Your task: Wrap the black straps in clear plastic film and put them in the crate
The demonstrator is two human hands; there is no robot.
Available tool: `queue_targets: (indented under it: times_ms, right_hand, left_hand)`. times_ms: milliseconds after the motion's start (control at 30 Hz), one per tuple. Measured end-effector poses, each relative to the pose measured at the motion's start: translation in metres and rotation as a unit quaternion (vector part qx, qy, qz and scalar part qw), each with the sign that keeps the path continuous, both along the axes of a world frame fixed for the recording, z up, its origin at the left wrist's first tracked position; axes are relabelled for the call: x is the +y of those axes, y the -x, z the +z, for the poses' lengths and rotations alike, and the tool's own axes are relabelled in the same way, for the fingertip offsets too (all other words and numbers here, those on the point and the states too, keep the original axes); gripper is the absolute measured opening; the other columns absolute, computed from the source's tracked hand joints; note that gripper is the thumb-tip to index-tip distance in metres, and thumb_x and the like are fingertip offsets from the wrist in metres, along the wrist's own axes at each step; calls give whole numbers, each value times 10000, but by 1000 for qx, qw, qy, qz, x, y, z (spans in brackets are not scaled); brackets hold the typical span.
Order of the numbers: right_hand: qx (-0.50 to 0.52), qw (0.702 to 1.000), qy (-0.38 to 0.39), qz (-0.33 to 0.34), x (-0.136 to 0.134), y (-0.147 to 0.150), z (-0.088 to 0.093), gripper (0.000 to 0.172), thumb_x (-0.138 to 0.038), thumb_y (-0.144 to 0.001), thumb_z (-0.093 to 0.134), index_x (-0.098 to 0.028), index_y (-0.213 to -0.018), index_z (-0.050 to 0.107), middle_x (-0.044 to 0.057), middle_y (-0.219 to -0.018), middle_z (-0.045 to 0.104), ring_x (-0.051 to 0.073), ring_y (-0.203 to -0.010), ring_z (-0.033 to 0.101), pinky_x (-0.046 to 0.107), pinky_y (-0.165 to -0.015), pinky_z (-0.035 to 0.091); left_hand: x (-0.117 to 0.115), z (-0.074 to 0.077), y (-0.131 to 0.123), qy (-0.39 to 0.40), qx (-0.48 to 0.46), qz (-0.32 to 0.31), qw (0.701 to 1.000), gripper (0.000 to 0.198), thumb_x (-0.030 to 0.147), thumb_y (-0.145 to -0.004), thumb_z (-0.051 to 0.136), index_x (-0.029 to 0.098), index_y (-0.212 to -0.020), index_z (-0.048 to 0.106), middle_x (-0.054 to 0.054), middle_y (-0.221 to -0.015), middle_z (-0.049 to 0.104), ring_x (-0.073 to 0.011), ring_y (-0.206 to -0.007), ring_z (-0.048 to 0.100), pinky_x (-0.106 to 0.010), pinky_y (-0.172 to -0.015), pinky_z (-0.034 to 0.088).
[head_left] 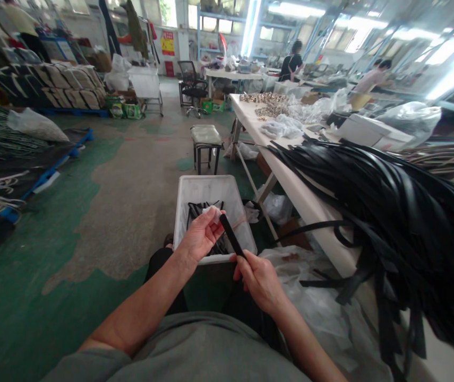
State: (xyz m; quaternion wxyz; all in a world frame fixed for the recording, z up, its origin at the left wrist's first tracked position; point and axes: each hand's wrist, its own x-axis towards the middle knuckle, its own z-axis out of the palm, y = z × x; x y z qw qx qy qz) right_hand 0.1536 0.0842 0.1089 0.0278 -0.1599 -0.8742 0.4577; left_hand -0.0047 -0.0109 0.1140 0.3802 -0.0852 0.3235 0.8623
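Both my hands hold one narrow black strap (pixel 231 237) in front of me. My left hand (pixel 200 234) pinches its upper end, with something small and white between the fingertips. My right hand (pixel 259 278) grips the strap lower down. Right behind my hands a white plastic bin (pixel 206 190) stands on the floor with several black straps lying in it. A large heap of long black straps (pixel 386 204) covers the white table (pixel 290 188) on my right and hangs over its edge.
A small stool (pixel 206 139) stands beyond the bin. Clear plastic bags (pixel 318 297) lie under the table edge. Metal parts and bags (pixel 274 106) sit farther along the table. Two people work at the back. Stacked goods on blue pallets (pixel 51 170) line the left.
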Motion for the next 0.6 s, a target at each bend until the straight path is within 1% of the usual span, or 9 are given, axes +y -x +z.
queue_targets:
  times_ms: [100,200,300,433,533,567,600]
  right_hand:
    - [-6,1000,13,2,-1,1,0,365,-375,-979,350,-201,-788,607,-1,-642,648,113,-463,563,212,-477,415]
    - [5,999,43,-17,0,3,-1,359,-396,-990,333,-199,-868,608,-11,-643,647,110,-449,553,211,-473,417]
    - [-10,998,56,-8,1,6,-1,345,-380,-986,340,-192,-883,610,-11,-642,645,107,-442,546,207,-471,415]
    - [-35,998,50,5,1,10,-3,345,-381,-976,352,-186,-867,616,-2,-645,655,104,-445,545,197,-472,408]
    - [-33,999,43,-6,0,9,-12,405,-420,-982,325,-173,-899,636,3,-603,658,109,-436,538,198,-474,407]
    - [-31,999,37,-19,1,10,-18,425,-405,-984,309,-168,-890,649,3,-564,647,113,-439,547,198,-485,412]
    - [-36,999,33,-18,3,13,-25,416,-390,-977,325,-167,-899,667,8,-553,653,122,-468,579,196,-506,426]
  left_hand:
    - [1,-6,2,-4,18,0,1000,101,222,-789,729,145,-776,666,-19,-776,741,-104,-679,691,-195,-635,571]
    - [1,-10,5,5,16,10,1000,129,238,-763,759,152,-778,664,-12,-792,742,-92,-673,686,-182,-625,564]
    - [3,-10,7,12,7,10,1000,139,243,-750,770,153,-775,667,-10,-790,740,-95,-680,687,-183,-630,566]
    - [5,-7,7,8,8,3,1000,143,239,-740,779,142,-759,677,-30,-795,742,-116,-700,698,-191,-655,577]
    - [3,-12,2,5,-1,12,1000,126,195,-728,785,127,-766,686,-48,-791,745,-130,-696,705,-199,-660,584]
    - [3,-16,1,3,-8,17,1000,115,179,-732,778,123,-776,688,-50,-779,743,-133,-678,703,-204,-643,586]
    - [5,-22,2,3,-18,20,1000,99,165,-746,763,119,-794,690,-55,-775,744,-142,-668,705,-216,-617,587]
